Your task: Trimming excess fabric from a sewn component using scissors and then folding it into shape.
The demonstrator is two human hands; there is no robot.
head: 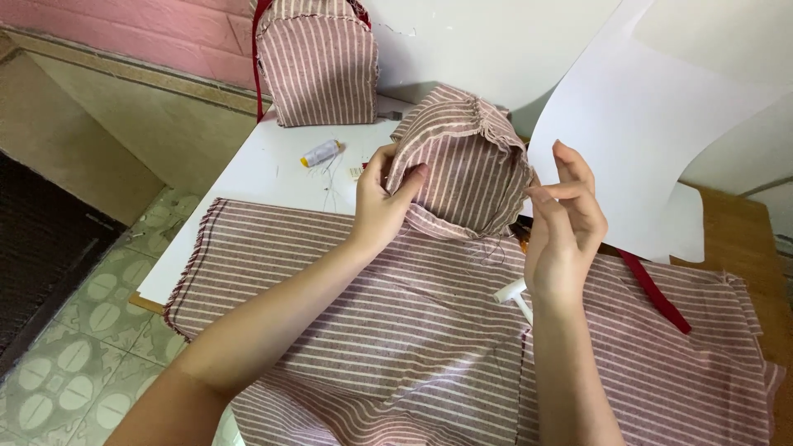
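My left hand [382, 202] grips the left edge of a small domed pouch of pink-and-white striped cloth [462, 161], thumb pressed on its front. The pouch is held upright above the table, its frayed seam running along the top. My right hand [566, 223] is at the pouch's right edge with fingers pinched together close to the seam; what they pinch is too fine to see. A large piece of the same striped cloth [413, 330] lies spread beneath both forearms.
A sewn striped bag with red trim [318, 62] stands at the table's back. A spool of white thread [320, 153] lies on the white tabletop [264, 165]. Big white paper sheets [652, 124] curl at the right; a red strap [657, 293] and a white tool [514, 293] rest on the cloth. Tiled floor lies left.
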